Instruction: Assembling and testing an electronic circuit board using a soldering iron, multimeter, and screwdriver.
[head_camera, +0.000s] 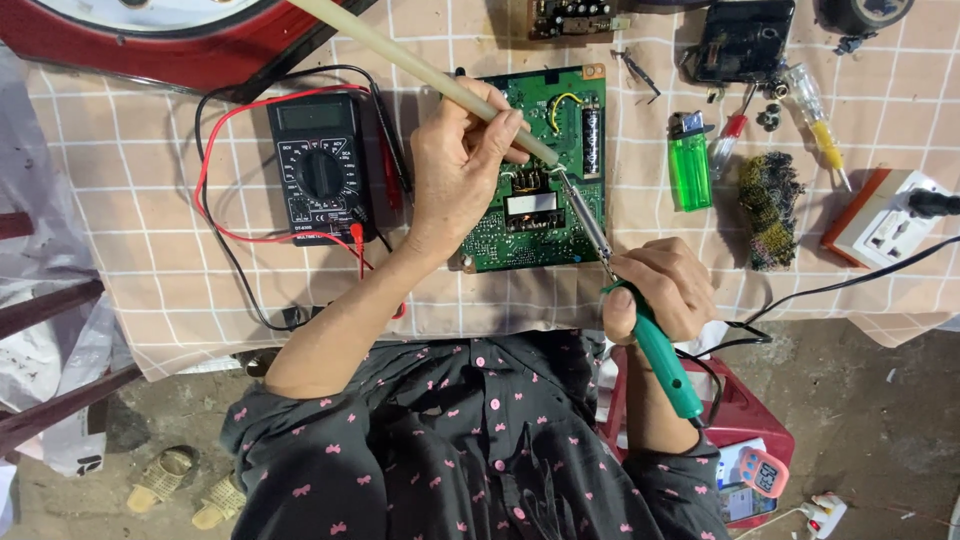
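While the left hand (455, 165) clamps its fingers around a pale tube-like tool (420, 70), pressing its tip onto the green circuit board (535, 170), the right hand (660, 290) is closed on the green handle of a soldering iron (620, 290) whose metal shaft slants up to the same spot on the board. With both tips meeting so near the fingers, I judge the hot shaft could graze a fingertip or scorch a neighbouring part if either hand slips (the board lies loose on the checked cloth (130, 160)). Its trailing cord could also snag. Left of the board sits one black multimeter (320, 170) with red and black leads. Right of the board lie one green lighter (689, 160), two screwdrivers (815, 115), one dark scouring pad (770, 205) and one white socket block (885, 225).
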